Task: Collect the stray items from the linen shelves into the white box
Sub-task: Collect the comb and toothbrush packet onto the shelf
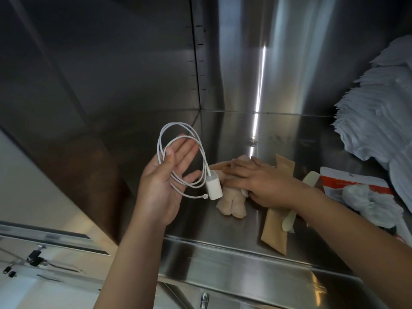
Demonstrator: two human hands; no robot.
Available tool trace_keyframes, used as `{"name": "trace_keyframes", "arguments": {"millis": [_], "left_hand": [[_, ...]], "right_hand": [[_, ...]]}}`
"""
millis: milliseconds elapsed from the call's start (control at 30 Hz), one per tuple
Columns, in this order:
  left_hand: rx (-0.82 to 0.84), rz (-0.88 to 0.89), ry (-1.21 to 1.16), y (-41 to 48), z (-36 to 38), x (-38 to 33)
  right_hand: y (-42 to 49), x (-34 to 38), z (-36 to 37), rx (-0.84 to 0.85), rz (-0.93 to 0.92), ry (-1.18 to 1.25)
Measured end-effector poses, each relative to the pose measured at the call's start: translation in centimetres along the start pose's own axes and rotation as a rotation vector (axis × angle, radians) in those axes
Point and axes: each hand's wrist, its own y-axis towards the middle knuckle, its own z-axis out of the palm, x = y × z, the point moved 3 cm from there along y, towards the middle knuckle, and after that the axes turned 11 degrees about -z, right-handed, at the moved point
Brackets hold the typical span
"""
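Institutional linen store: stainless steel shelf point(223, 253), steel cabinet walls point(111, 74), stacked white linen point(374, 121).

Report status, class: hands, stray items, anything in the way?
Left hand pinches white charger cable under thumb. Right hand rests on cream soft toy on steel shelf. Brown packets beside it; white box not in view.

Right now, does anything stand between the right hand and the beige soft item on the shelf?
Nothing visible: the right hand lies directly on the beige soft item. The white box is out of view, so that path is unknown.
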Motion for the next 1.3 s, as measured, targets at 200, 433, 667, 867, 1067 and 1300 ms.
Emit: {"name": "trace_keyframes", "arguments": {"millis": [200,433,667,867,1067,1300], "left_hand": [[-0.001,-0.005,-0.023,-0.6,0.0,0.1],[-0.009,-0.008,-0.025,-1.3,0.0,-0.2],[0.012,0.002,-0.014,-2.4,0.4,-0.6],[0.054,0.003,0.024,-3.8,1.1,-0.8],[0.112,0.022,0.024,-5.3,1.6,-1.4],[0.174,0.029,-0.031,-7.0,1.6,-1.7]], "right_hand": [[1.7,-0.2,0.8,0.049,-0.128,-0.087],[3.0,-0.4,1.2,-0.022,-0.16,-0.156],[2.3,-0.3,-1.3,-0.218,-0.101,-0.202],[1.2,0.6,-4.1,-0.382,0.021,-0.297],[0.4,2.0,-6.8,-0.61,0.103,-0.407],[-1.6,5.2,-7.8,-0.729,0.119,-0.552]]}}
